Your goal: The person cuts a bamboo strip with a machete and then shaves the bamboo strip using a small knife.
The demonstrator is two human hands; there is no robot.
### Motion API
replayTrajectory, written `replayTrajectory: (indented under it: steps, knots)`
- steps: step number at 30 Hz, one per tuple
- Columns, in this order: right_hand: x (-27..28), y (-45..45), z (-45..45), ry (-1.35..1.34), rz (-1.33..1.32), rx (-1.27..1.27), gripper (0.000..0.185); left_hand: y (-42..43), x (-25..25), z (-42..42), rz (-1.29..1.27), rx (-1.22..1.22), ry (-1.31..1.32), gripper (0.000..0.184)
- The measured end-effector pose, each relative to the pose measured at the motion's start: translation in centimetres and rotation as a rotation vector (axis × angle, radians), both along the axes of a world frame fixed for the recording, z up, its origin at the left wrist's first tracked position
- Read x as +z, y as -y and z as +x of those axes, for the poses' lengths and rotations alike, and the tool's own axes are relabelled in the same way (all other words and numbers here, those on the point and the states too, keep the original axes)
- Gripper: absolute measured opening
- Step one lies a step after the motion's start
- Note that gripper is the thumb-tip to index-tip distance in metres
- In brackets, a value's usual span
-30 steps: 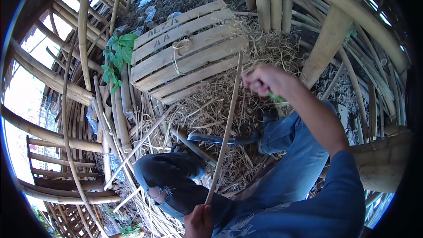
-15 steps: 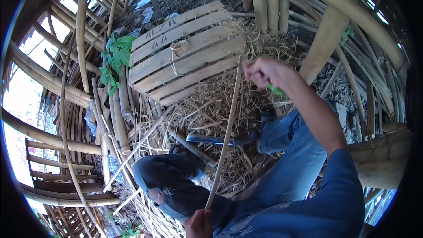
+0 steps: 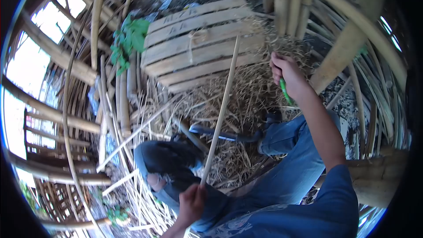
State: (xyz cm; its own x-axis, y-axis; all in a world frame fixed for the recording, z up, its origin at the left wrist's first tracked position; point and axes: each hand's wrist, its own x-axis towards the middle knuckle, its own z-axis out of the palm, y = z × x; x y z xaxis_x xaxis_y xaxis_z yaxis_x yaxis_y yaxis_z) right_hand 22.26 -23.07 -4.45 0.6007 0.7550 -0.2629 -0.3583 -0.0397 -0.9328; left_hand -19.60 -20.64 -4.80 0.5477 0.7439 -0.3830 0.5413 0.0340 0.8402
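Observation:
My left hand (image 3: 191, 202) is closed around the lower end of a long, pale bamboo strip (image 3: 224, 105), close to my left knee. The strip slants up and away, and its narrowed far tip stands in front of the crate. Out to the right of the strip, my right hand (image 3: 288, 72) is closed on a green-handled knife (image 3: 285, 92). The handle sticks out below the fist; the blade barely shows above it. Hand and knife are apart from the strip. Between my feet lies a long flat tool (image 3: 216, 133) with a dark handle.
A slatted wooden crate (image 3: 202, 46) lies ahead, with lettering on its slats. Shavings (image 3: 238, 101) cover the ground around my feet. Thin pale strips (image 3: 145, 194) lie at the left. Bamboo poles (image 3: 293, 9) and a slanting post (image 3: 343, 53) stand at the right. A leafy plant (image 3: 131, 37) grows beside the crate.
My right hand with the knife has moved right, away from the strip's upper part. My left hand and the strip's lower end have risen slightly leftward. The view has shifted a little.

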Motion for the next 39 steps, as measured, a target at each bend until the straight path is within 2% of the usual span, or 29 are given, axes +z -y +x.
replayTrajectory:
  steps: [1,3,5,7,10,17,21,23,27,31,33,39]
  knots:
    - [0.4,0.2,-1.5,0.198,0.024,0.031,0.03,-0.3,0.1,0.6,-0.026,0.034,0.004,0.029]
    - [1.1,-0.2,-6.6,0.234,-0.092,0.102,0.034,-0.7,0.6,2.0,-0.061,0.1,0.012,0.03]
    - [-1.0,0.0,-10.5,0.786,-0.009,0.268,0.036,-1.1,1.0,3.4,-0.089,0.098,0.09,0.031]
    - [0.7,0.7,-13.8,0.925,-0.132,0.505,0.03,-1.1,0.9,4.2,-0.137,0.142,0.142,0.031]
    - [0.1,0.9,-16.0,0.988,-0.075,0.586,0.033,-0.8,1.0,5.0,-0.167,0.149,0.184,0.032]
    - [0.2,0.6,-15.6,1.118,-0.09,0.448,0.036,0.2,1.7,6.2,0.003,0.106,0.106,0.033]
    - [0.1,1.0,-15.2,1.208,-0.097,0.438,0.039,0.4,1.5,6.4,0.013,0.105,0.105,0.034]
    - [-0.1,0.7,-15.1,1.232,-0.05,0.439,0.038,0.2,1.7,6.2,-0.035,0.126,0.086,0.032]
    - [0.3,0.4,-14.4,1.247,-0.141,0.406,0.035,0.2,2.1,6.6,-0.058,0.116,0.107,0.032]
    - [-0.1,0.6,-14.4,1.307,-0.047,0.354,0.035,0.2,1.7,6.6,-0.072,0.103,0.131,0.034]
    - [0.1,-0.1,-13.4,1.304,-0.136,0.331,0.035,0.5,1.8,6.3,-0.078,0.101,0.147,0.035]
    - [-0.7,0.4,-14.0,1.386,-0.065,0.291,0.036,0.6,1.7,6.5,-0.094,0.101,0.153,0.034]
